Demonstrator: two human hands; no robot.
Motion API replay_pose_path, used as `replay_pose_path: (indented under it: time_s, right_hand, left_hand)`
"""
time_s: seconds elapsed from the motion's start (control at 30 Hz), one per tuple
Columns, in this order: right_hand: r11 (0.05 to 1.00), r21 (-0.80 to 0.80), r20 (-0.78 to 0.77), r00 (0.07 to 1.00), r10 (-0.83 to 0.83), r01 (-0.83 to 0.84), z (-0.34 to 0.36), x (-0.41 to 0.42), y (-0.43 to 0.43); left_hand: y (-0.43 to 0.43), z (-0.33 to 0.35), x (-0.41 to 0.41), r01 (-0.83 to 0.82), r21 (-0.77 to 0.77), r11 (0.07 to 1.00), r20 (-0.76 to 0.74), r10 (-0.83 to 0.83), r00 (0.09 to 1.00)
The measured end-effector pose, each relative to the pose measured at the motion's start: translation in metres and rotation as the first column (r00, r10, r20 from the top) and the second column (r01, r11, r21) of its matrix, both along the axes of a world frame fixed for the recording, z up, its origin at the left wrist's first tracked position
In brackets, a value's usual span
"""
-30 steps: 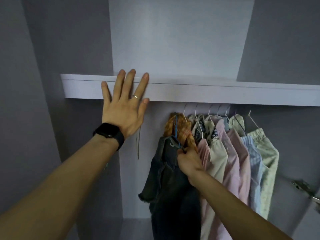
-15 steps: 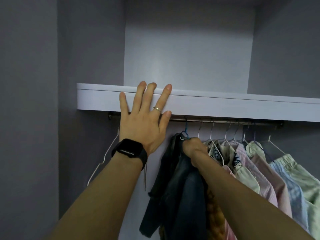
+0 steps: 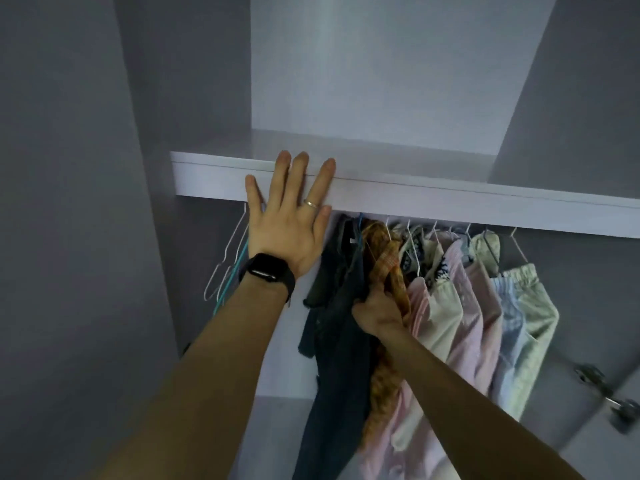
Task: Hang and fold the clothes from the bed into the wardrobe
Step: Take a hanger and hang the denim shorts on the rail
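Where the wardrobe's white shelf [image 3: 450,199] runs across the view, a few empty wire hangers [image 3: 225,268] dangle below its left end. Just right of them the left hand [image 3: 289,220] lies flat against the shelf's front edge, fingers straight and spread, fingertips reaching past the top lip. A ring [image 3: 310,203] sits on one finger and a black smartwatch [image 3: 266,271] wraps the wrist below the shelf. Under the shelf, right of that hand, a dark denim garment [image 3: 339,323] hangs from a blue hanger [image 3: 360,226]. The right hand [image 3: 377,315], well below the shelf, curls its fingers into the denim's upper part, touching an orange plaid garment [image 3: 388,268] beside it. Further right beneath the shelf hang a cream top [image 3: 443,313], pink shirts [image 3: 481,306], a light blue piece [image 3: 509,323] and pale green trousers [image 3: 533,306]. Below the shelf's right end is a metal door hinge [image 3: 602,386].
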State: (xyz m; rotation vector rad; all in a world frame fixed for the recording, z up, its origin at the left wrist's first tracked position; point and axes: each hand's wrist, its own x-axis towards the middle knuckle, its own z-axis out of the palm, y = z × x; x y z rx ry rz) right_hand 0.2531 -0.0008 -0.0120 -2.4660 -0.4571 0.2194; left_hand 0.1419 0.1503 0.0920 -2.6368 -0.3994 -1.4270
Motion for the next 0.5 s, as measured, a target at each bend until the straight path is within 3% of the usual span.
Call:
replay_pose_path:
  time_s: [0.23,0.37,0.5]
  right_hand:
    - [0.994,0.102,0.034,0.999,0.031,-0.035,0.068,-0.104,-0.097]
    - [0.973,0.227,0.17,0.982,-0.08,0.04,0.093,-0.172,-0.169]
    - [0.945,0.285,0.223,0.947,-0.23,0.163,0.084,-0.244,-0.244]
  left_hand:
    - [-0.04,0.02,-0.04,0.041,-0.311,0.95,-0.195,-0.106,0.975]
    - [-0.092,-0.005,-0.071,0.186,-0.429,0.884,-0.242,-0.311,0.919]
    - [-0.165,-0.047,-0.1,0.376,-0.482,0.792,-0.26,-0.539,0.801]
